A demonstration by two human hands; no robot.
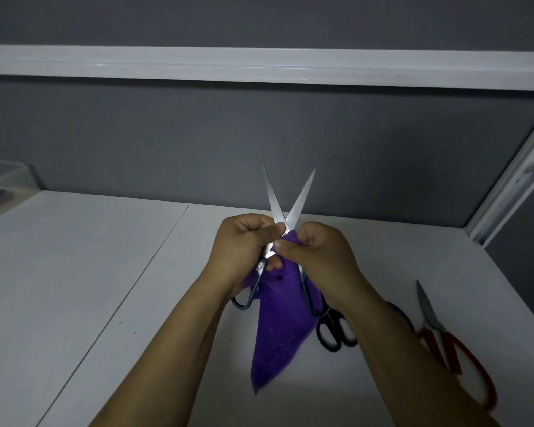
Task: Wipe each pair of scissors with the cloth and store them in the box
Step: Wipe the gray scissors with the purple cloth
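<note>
I hold a pair of steel scissors (287,195) upright above the white table, blades spread in a V and pointing away from me. My left hand (244,245) grips the left handle shank. My right hand (318,251) pinches the purple cloth (279,328) against the scissors near the pivot, and the cloth hangs down between my forearms. Black-handled scissors (333,331) lie on the table under my right wrist. Red-handled scissors (438,328) lie further right. A clear plastic box (3,186) stands at the far left.
The white table (90,272) meets a grey partition wall (198,143) at the back, with a white shelf rail (259,64) above. A white bracket (512,183) slants down at the right corner. A dark purple object lies partly hidden behind my right forearm.
</note>
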